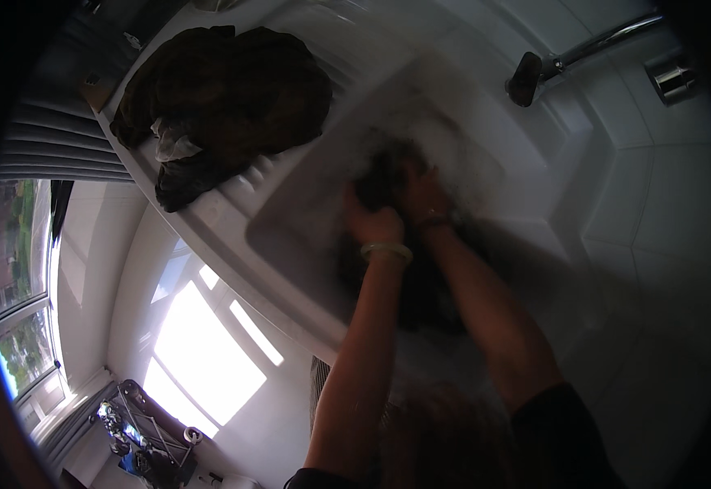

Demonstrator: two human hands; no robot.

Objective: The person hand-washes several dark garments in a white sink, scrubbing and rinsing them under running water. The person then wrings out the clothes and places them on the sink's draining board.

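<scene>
Inside a white sink [278,220] with sudsy water, both of my hands are on a dark wet cloth [384,171]. My left hand [372,222], with a pale bangle at its wrist, presses its fingers into the cloth from the left. From the other side, my right hand [425,198] grips it, its fingers bent over the bunched fabric. More dark fabric [429,301] lies lower in the sink, under and between my forearms. Shadow hides parts of my fingers and the cloth's shape.
A heap of dark clothes [233,98] with a small whitish piece [175,145] lies on the ribbed drainboard to the left. A metal tap [608,41] reaches in from the tiled wall at upper right. At lower left stands a folding rack [156,432] near a window [26,285].
</scene>
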